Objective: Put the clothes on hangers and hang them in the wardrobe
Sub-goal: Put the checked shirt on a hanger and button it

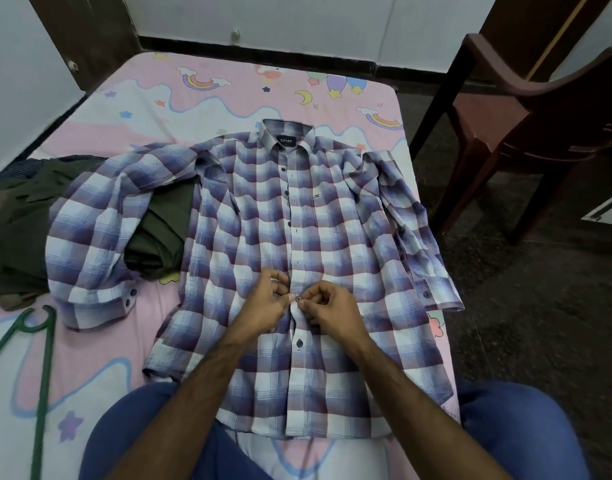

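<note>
Spread flat, collar toward the far edge of the bed: one checked shirt. Both hands at its placket, left hand pinching the cloth, right hand pinching one button in curled fingers. Likely risk: button slipping its hole, or the placket bunching out of line under the pull. Also counted: one green hanger near the left edge, one olive garment under a sleeve.
</note>
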{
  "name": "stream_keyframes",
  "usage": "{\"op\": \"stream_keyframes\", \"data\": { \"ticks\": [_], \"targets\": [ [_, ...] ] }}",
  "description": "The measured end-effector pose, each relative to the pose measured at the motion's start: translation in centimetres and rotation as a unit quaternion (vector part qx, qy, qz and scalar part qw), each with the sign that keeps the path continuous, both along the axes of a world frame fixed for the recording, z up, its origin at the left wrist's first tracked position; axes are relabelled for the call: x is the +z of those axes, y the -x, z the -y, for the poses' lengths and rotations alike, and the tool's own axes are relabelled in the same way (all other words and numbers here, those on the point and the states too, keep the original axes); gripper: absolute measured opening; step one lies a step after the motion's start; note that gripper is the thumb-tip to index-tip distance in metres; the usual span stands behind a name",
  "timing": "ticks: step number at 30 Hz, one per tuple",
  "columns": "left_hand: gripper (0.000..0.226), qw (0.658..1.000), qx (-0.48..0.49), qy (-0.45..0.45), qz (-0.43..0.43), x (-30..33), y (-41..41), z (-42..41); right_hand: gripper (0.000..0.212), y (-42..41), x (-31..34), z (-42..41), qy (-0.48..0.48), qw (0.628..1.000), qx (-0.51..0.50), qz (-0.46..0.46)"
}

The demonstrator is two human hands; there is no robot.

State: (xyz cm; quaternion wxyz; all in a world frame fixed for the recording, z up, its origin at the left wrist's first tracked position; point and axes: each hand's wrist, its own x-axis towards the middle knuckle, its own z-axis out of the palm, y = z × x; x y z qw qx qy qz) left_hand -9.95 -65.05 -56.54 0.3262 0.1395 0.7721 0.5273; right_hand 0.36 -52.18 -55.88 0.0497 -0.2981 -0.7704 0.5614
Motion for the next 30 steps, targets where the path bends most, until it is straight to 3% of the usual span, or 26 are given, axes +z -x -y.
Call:
{"op": "stream_keyframes", "data": {
  "ticks": [4, 9, 13, 15, 19, 22, 24, 30],
  "targets": [
    [0.048, 0.984, -0.032, 0.056, -0.164, 0.6, -0.1, -0.1, 0.005, 1.3, 2.5, -1.3, 0.059, 0.995, 0.059, 0.058],
    [0.078, 0.963, -0.021, 0.06, -0.263, 0.1, 0.5, 0.1, 0.01, 5.3, 5.1, -2.5, -0.21, 0.974, 0.074, 0.031],
    [0.056, 0.952, 0.057, 0.012, -0.3, 1.2, 2.7, -0.1, 0.04, 7.6, 4.3, -2.2, -0.288, 0.935, 0.136, 0.16],
    [0.041, 0.949, 0.029, 0.007, -0.313, 1.8, 4.2, -0.7, 0.041, 7.6, 3.9, -2.3, -0.324, 0.92, 0.136, 0.175],
    [0.021, 0.941, -0.091, 0.026, -0.324, 0.9, 4.8, -2.5, 0.013, 6.6, 3.0, -4.2, -0.229, 0.965, 0.064, 0.106],
    [0.01, 0.931, -0.092, 0.048, -0.349, -0.4, 4.3, -3.2, 0.013, 5.6, 2.2, -6.0, -0.054, 0.996, 0.019, 0.068],
    [0.01, 0.931, -0.08, 0.052, -0.351, -0.5, 4.6, -3.5, 0.011, 5.2, 2.4, -6.6, 0.057, 0.998, 0.003, 0.036],
    [0.011, 0.939, -0.068, 0.074, -0.329, -0.2, 6.0, -4.1, 0.014, 6.3, 2.2, -6.2, 0.084, 0.996, 0.014, 0.007]
  ]
}}
